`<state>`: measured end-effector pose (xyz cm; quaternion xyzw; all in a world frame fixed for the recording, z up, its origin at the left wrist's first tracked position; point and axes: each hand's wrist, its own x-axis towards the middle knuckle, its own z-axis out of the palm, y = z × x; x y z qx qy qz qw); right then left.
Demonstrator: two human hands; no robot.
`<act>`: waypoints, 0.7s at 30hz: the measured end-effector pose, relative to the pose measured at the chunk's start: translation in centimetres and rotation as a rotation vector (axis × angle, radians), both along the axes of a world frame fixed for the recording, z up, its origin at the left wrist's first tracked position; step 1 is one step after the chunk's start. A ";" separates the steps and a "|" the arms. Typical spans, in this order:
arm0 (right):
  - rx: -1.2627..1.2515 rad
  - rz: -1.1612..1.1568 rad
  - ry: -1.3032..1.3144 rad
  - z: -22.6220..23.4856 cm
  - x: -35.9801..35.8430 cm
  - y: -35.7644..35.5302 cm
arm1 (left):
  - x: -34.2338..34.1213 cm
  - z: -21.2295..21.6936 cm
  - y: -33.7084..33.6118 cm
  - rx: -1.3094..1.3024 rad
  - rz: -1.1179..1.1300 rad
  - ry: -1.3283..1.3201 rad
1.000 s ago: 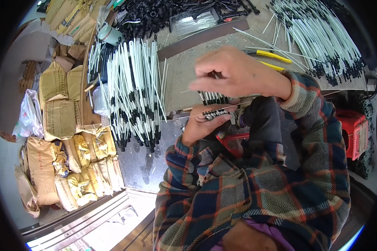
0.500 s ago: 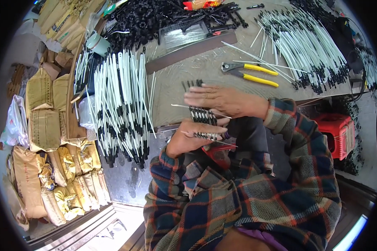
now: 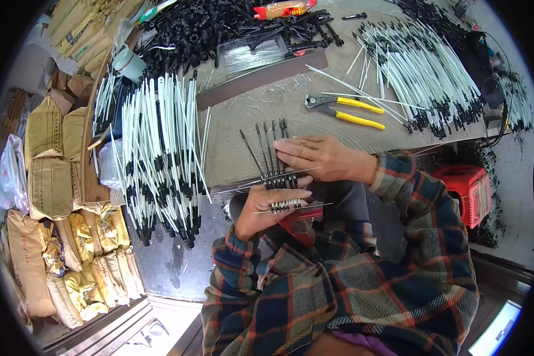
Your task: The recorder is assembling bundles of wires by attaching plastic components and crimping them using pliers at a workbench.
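Note:
My left hand (image 3: 256,212) is closed round a row of slim black rods (image 3: 270,148), held side by side over the near table edge. Their upper ends fan apart, and their lower parts carry black and white banded sections. Thin metal wires (image 3: 302,172) lie crosswise over the row, one above my left thumb and one below it. My right hand (image 3: 329,158) is at the right side of the row, its fingers bent over the rightmost rods and covering part of them. Its thumb is mostly hidden.
Yellow-handled pliers (image 3: 353,111) lie beyond my right hand. White rods with black ends form a left pile (image 3: 163,130) and a right pile (image 3: 424,74). Behind a brown bar (image 3: 261,80) stand a clear box of wires (image 3: 252,56) and heaped black parts (image 3: 196,35). A red stool (image 3: 466,193) is at right.
My right hand has moved right, off the rods' upper ends, uncovering more of them. The rods now fan out to the upper left. The view has shifted slightly.

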<state>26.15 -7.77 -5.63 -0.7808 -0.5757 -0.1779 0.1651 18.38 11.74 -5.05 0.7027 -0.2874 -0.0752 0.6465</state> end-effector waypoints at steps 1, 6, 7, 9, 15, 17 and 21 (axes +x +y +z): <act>-0.007 -0.010 0.002 0.1 0.0 -0.3 | 0.1 0.2 -0.1 0.016 -0.002 0.016; -0.023 -0.029 0.132 1.3 0.0 -0.3 | 0.0 0.7 0.3 -0.014 -0.010 0.049; -0.058 -0.054 0.073 1.2 -0.1 -0.5 | 0.0 0.7 0.4 -0.009 -0.009 0.038; -0.100 -0.085 0.020 1.5 0.1 -0.9 | 0.3 0.7 0.3 -0.003 -0.019 0.028; -0.193 -0.028 -0.227 2.7 1.0 -0.3 | 0.5 0.6 0.4 -0.016 -0.038 -0.034; -0.308 0.054 -0.330 3.8 2.2 0.5 | 0.3 0.7 0.8 -0.020 -0.038 0.001; -0.407 0.216 -0.370 3.6 4.9 1.3 | 0.7 1.1 0.6 -0.031 -0.094 0.077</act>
